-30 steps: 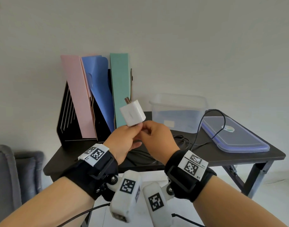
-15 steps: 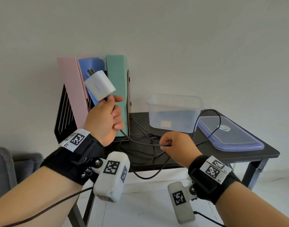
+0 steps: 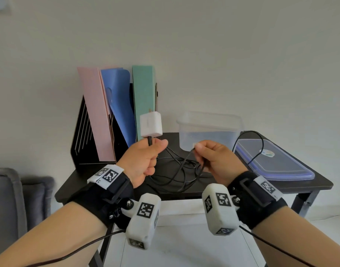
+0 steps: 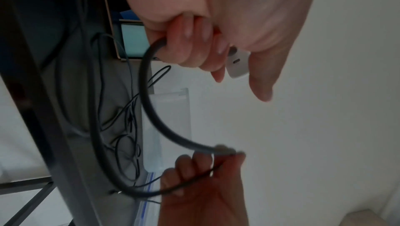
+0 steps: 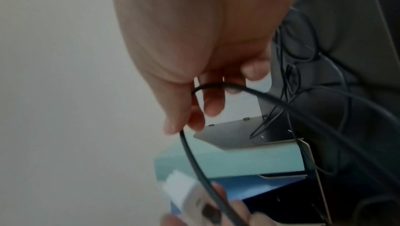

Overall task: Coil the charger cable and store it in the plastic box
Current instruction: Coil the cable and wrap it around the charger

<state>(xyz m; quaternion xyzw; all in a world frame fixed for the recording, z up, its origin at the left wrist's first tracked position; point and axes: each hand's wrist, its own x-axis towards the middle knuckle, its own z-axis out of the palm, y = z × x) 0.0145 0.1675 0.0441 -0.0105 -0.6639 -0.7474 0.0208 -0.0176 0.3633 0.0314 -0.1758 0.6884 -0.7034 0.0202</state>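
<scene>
My left hand grips the black charger cable just below the white charger plug, which stands upright above the fist. The same cable leaves my curled fingers beside the plug in the left wrist view. My right hand pinches the cable a short way along, level with the left hand. In the right wrist view the cable loops between thumb and fingers. The rest of the cable lies tangled on the black table. The clear plastic box stands open behind my right hand.
The box's blue-rimmed lid lies flat at the table's right, with a cable loop over it. A black file rack holds pink, blue and green folders at the back left. A grey sofa sits at the lower left.
My left hand came down and rightward with the plug from high at the left. My right hand rose from the table edge, drawing a length of cable up beside the left hand.
</scene>
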